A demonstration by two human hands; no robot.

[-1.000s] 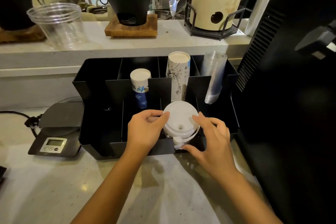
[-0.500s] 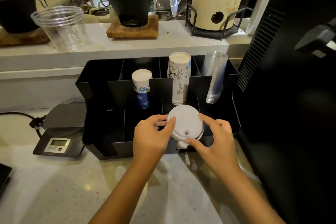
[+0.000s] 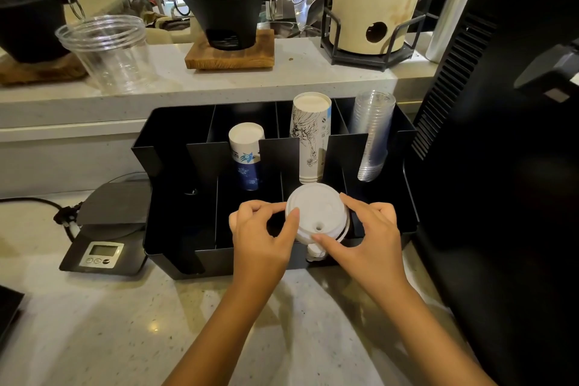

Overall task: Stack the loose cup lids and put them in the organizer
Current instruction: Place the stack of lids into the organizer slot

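A stack of white cup lids point(image 3: 316, 213) sits in a front compartment of the black organizer point(image 3: 175, 229), right of centre, its top lid tilted toward me with a small sip hole showing. My left hand point(image 3: 263, 235) touches the stack's left edge with thumb and fingertips. My right hand point(image 3: 366, 229) holds the right and front edge. The lower lids in the stack are mostly hidden behind the organizer's front wall and my fingers.
Behind the lids stand a short blue-and-white paper cup stack point(image 3: 246, 160), a taller printed paper cup stack point(image 3: 310, 138) and clear plastic cups point(image 3: 372, 138). A digital scale point(image 3: 103, 229) lies at the left, a black machine point(image 3: 507, 166) at the right. Clear tubs point(image 3: 106, 53) sit on the raised shelf.
The lid stack has sunk lower into the front compartment and tilted flatter. Both hands followed it down and stayed on its edges.
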